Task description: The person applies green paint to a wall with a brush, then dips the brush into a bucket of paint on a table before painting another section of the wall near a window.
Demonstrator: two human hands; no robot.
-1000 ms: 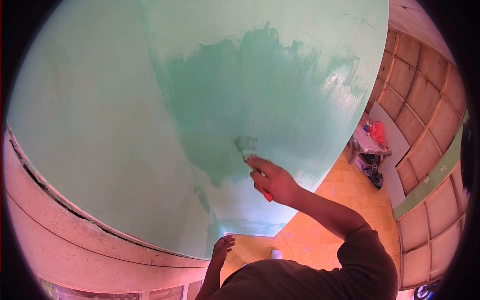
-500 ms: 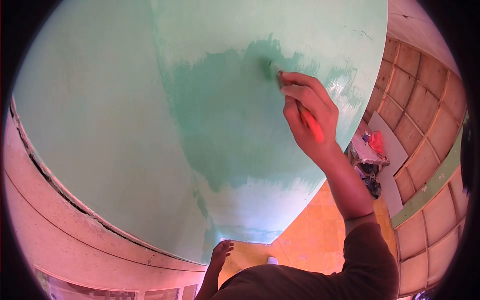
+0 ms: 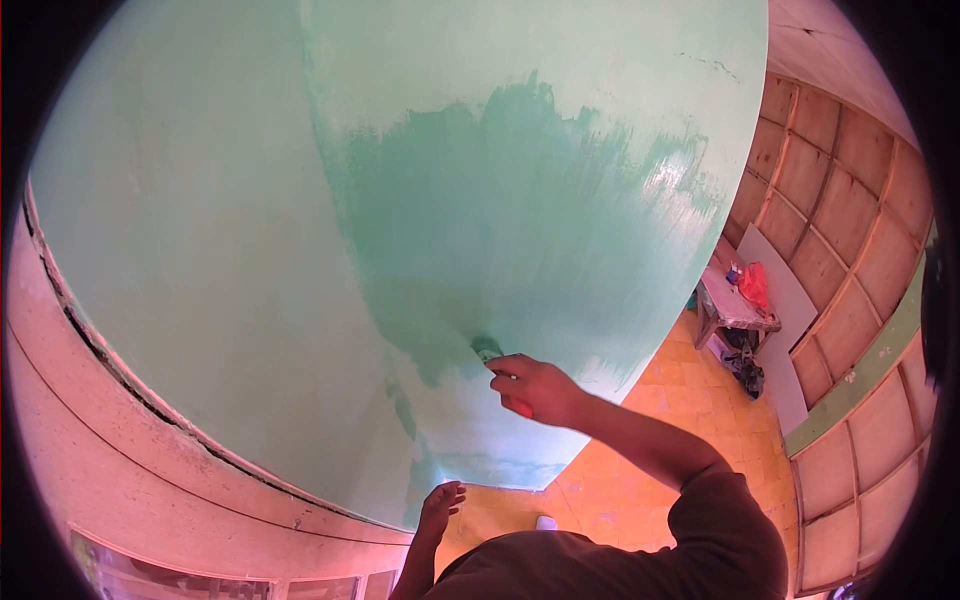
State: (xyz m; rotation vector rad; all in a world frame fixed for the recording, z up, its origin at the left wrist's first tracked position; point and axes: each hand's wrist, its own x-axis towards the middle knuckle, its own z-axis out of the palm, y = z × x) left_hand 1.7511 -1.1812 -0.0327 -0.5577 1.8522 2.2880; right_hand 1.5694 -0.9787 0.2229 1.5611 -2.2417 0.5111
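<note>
My right hand (image 3: 535, 388) is closed around the handle of a paintbrush (image 3: 487, 347), part of which shows red below the fingers. The bristles touch the wall (image 3: 220, 250) near the lower part of a darker green painted patch (image 3: 450, 200). That patch has ragged, streaky upper edges and a wet shine at its right. Low in the view, beside the foot of the wall, my left hand (image 3: 440, 503) hangs with its fingers apart, slightly curled, holding nothing.
A small table (image 3: 735, 300) stands at the right with a red plastic bag (image 3: 752, 286) on it and a black bag (image 3: 743, 370) below. Behind is a framed panel partition (image 3: 840, 200). Orange tiles (image 3: 690, 410) cover the floor. A pinkish ledge (image 3: 150, 460) runs along the lower left.
My right hand has swept the paintbrush down and a little left, from the patch's upper edge to its lower part. My left hand has hardly moved.
</note>
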